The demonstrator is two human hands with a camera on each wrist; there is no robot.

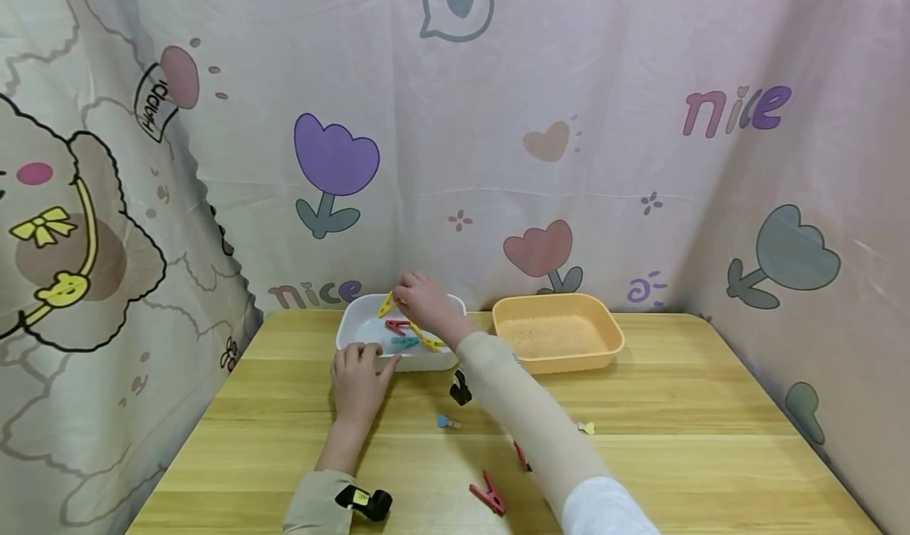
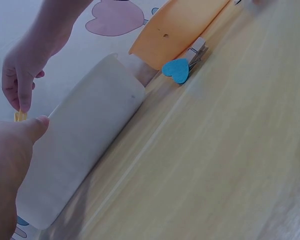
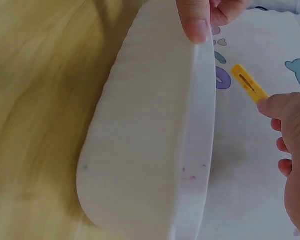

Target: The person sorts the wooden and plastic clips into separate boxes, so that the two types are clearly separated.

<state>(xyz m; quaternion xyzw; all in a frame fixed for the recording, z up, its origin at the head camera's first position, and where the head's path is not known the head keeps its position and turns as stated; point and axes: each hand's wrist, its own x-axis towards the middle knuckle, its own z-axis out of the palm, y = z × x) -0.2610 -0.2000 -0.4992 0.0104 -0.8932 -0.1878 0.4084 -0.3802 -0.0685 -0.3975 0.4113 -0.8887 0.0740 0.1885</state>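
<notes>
My left hand (image 1: pixel 358 389) grips the near left rim of a white plastic tub (image 1: pixel 423 363), thumb outside the wall. Above that tub, my right hand (image 1: pixel 430 306) pinches a yellow clothespin (image 3: pixel 248 82) between thumb and fingers. Inside lie a red clothespin (image 1: pixel 396 327), a teal clothespin (image 1: pixel 405 343) and a yellow clothespin (image 1: pixel 431 344). The right hand and forearm cover part of the tub's right side in the head view.
An orange-yellow tub (image 1: pixel 569 363) stands right of the white one. On the wooden table lie a blue heart clip (image 1: pixel 445 421), a small pale-yellow clip (image 1: pixel 587 427), a red clothespin (image 1: pixel 488 495) and another red clothespin (image 1: pixel 521 454), partly behind the right sleeve. A printed curtain (image 1: pixel 441 124) hangs behind.
</notes>
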